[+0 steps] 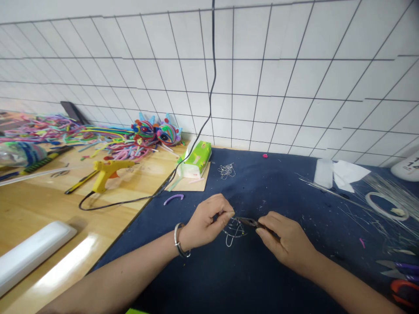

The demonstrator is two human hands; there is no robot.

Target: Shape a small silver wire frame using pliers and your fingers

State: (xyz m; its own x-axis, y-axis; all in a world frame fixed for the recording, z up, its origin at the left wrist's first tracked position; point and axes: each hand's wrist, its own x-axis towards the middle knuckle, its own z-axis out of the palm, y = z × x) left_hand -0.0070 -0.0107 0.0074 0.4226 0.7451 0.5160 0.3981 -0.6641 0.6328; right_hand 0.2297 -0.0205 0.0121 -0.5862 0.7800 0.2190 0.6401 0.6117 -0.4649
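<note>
Near the middle of the dark blue cloth [235,279], my left hand [209,218] pinches a thin wire piece [235,230] between thumb and fingertips. The piece is a small cage-like shape of bent silvery wire, with a loop hanging at its lower edge. My right hand [286,240] is wrapped around a pair of dark pliers [250,222]. The pliers' jaws point left and reach the top of the wire piece, close to my left fingertips. Whether the jaws grip the wire is too small to tell.
A tangle of wire [226,171] and a green tissue pack [198,159] lie beyond my hands. At left are a yellow glue gun [109,172], its black cord and colourful pipe cleaners [131,146]. Straight wires [386,209], a white ring [386,213] and scissors [402,272] lie right.
</note>
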